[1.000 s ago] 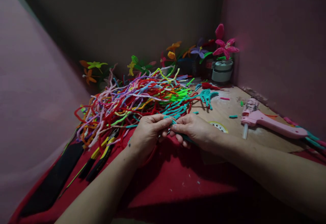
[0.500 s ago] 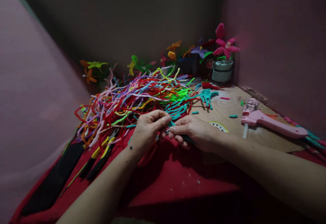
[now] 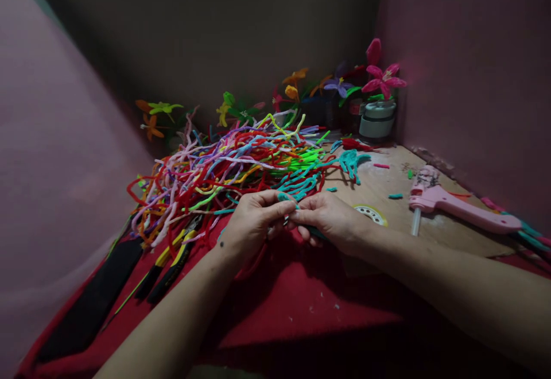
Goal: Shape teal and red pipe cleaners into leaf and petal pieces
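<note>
My left hand (image 3: 258, 216) and my right hand (image 3: 325, 216) meet fingertip to fingertip over the front of the table. Between them is a teal pipe cleaner (image 3: 283, 197), pinched by both; only a little of it shows above the left fingers. Something thin and dark runs under the right fingers, too hidden to name. Just beyond the hands lie teal pipe cleaners (image 3: 301, 184), at the edge of a big tangled heap of coloured pipe cleaners (image 3: 224, 166).
Pliers (image 3: 176, 261) with yellow and black handles and a black flat case (image 3: 92, 301) lie at left. A pink glue gun (image 3: 460, 205) rests on a wooden board (image 3: 456, 235) at right, near a tape roll (image 3: 370, 215). Pipe-cleaner flowers (image 3: 383, 80) stand along the back.
The fingertips have come closer together, and the teal piece between them has shifted slightly up and left. My right hand has moved a little. Other things stay in place.
</note>
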{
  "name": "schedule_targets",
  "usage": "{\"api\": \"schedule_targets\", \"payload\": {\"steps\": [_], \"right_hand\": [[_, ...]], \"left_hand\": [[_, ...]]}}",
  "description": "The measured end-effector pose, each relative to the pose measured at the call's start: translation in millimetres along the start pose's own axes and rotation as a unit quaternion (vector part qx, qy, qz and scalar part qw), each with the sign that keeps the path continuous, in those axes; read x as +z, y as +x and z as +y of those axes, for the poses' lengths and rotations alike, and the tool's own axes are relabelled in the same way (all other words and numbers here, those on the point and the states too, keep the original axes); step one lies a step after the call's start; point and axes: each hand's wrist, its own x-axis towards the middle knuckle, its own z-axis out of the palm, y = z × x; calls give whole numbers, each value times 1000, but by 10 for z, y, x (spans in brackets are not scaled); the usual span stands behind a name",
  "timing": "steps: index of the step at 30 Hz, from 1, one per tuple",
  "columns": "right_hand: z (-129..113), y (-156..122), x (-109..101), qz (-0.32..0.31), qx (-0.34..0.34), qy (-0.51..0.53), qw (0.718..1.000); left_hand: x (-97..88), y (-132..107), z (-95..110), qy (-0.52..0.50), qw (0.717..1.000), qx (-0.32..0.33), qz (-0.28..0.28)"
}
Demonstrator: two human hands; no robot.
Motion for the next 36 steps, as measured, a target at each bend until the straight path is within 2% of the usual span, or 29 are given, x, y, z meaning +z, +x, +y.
{"api": "schedule_targets", "payload": {"steps": [2,6,9,11,13,15,16,19,23,31,34,36], "right_hand": [[3,8,-3,5,5,-2,1000],[9,18,20,4,17,-12,1000],[5,17,39,2,27,-18,999],[2,16,37,5,35,-13,999],[5,15,26,3,49,2,999],[15,12,13,-8,64,19,998],[21,10,6,-17,67,25,997],[28,1,-10,-43,31,29,998],[12,0,-34,-18,-52,35,998],[22,34,-56,-13,8,91,996],[34,46,-58,-2,5,112,994],[34,52,-64,26,0,125,992]], "left_hand": [[4,4,-20,-5,1000,5,9],[17,1,-6,44,995,16,91],[17,-9,15,100,987,37,123],[23,-19,13,158,972,82,151],[34,-29,3,229,945,142,185],[42,-35,-3,273,926,168,202],[43,-36,2,272,928,160,198],[33,-28,45,206,963,81,152],[14,-11,109,117,989,12,90],[-7,27,8,42,999,10,5],[-2,41,-11,26,999,22,16],[7,40,-9,26,998,34,35]]}}
